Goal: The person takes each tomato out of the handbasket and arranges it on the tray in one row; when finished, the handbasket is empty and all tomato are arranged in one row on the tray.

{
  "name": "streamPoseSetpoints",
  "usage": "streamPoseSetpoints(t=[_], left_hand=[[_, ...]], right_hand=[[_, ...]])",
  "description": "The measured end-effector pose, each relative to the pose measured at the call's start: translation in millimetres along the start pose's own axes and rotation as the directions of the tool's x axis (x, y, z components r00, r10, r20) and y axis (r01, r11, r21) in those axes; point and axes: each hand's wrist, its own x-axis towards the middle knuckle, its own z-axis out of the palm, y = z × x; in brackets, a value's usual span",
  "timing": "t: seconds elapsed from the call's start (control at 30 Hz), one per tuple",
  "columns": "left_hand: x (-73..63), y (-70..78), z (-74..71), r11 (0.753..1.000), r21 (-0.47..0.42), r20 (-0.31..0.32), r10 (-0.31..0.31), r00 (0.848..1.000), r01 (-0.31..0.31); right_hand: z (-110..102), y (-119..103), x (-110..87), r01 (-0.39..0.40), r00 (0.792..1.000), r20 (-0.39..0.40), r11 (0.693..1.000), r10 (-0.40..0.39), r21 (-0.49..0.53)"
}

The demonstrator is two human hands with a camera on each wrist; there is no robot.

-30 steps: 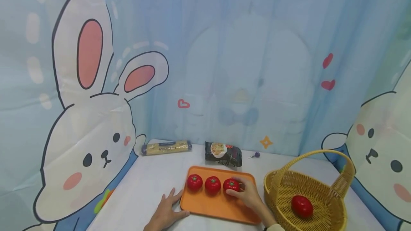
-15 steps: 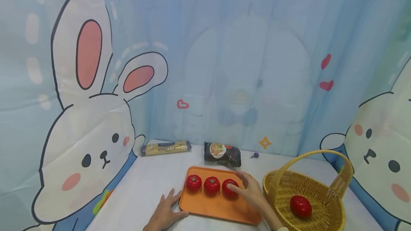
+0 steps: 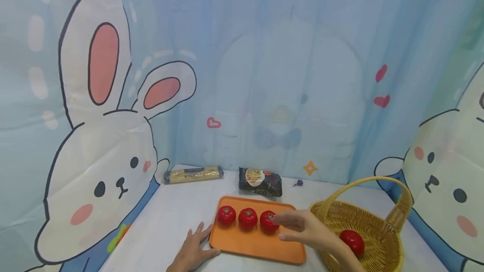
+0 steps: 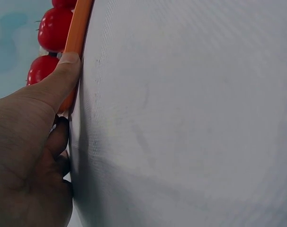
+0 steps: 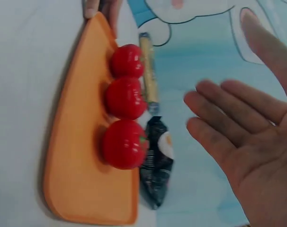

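Note:
An orange tray (image 3: pixel 261 247) holds three red tomatoes in a row: a left one (image 3: pixel 226 216), a middle one (image 3: pixel 247 220) and a right one (image 3: pixel 266 224). At the tray's left end, my left hand (image 3: pixel 190 252) rests with its fingers spread around the corner; its thumb (image 4: pixel 67 71) touches the tray's edge in the left wrist view. My right hand (image 3: pixel 310 228) hovers over the tray's right side, fingers extended and apart from the thumb, nothing held. In the head view its fingertips overlap the right tomato, but the right wrist view shows a gap between them.
Right of the tray stands a yellow wicker basket (image 3: pixel 382 242) with a tall handle, and one red item (image 3: pixel 351 241) lies inside. Behind the tray are a spaghetti pack (image 3: pixel 194 174), a black food packet (image 3: pixel 260 182) and a small purple object (image 3: pixel 299 182). A rabbit-print curtain (image 3: pixel 283 74) hangs behind.
My right hand has let go of the right tomato, lifting and pulling back toward the right as its fingers straightened. The tomato stays on the tray. My left hand keeps its place.

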Motion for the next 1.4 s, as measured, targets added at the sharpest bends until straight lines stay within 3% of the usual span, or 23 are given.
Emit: streamPoseSetpoints(t=[0.13,0.2,0.37,0.47,0.63,0.83,0.93,1.03,1.17,1.23,1.4], left_hand=[[0.5,0.1,-0.2,1.000,0.007,0.000,-0.016,1.000,0.016],[0.1,0.0,-0.9,1.000,0.018,-0.004,-0.023,1.000,0.023],[0.1,-0.4,-3.7,0.999,0.032,-0.008,-0.018,1.000,0.018],[1.0,-0.5,-5.9,1.000,0.025,-0.005,-0.007,1.000,0.007],[2.6,-3.0,-6.3,1.000,0.021,-0.011,-0.013,1.000,0.013],[1.5,-10.9,0.7,1.000,0.001,0.031,-0.029,0.999,0.029],[1.3,-13.5,2.3,0.999,0.001,0.038,-0.040,0.998,0.040],[2.5,-13.6,2.5,0.999,0.001,0.028,-0.052,0.998,0.052],[4.9,-9.7,3.5,0.998,-0.012,0.025,-0.061,0.998,0.061],[5.7,-7.1,4.1,0.997,-0.009,0.023,-0.071,0.997,0.071],[6.9,-2.0,4.3,0.996,0.009,0.013,-0.088,0.996,0.088]], right_hand=[[-19,-12,-20.7,0.038,0.981,0.178,0.976,-0.077,0.213],[-31,-16,-31.2,0.038,0.969,0.227,0.964,-0.100,0.263],[-67,-14,-54.9,0.069,0.948,0.278,0.954,-0.153,0.293],[-88,-13,-66.7,0.016,0.953,0.284,0.954,-0.105,0.298],[-113,-4,-77.0,-0.072,0.972,0.233,0.956,0.004,0.284],[-132,33,-90.1,-0.081,0.989,0.141,0.947,0.038,0.312],[-138,52,-95.0,-0.129,0.991,0.072,0.950,0.113,0.283],[-144,69,-96.1,-0.206,0.976,-0.024,0.955,0.216,0.211],[-150,86,-99.2,-0.320,0.931,-0.147,0.940,0.335,0.116],[-152,94,-101.4,-0.349,0.916,-0.178,0.933,0.360,0.090],[-157,107,-104.2,-0.382,0.902,-0.200,0.923,0.382,0.040]])
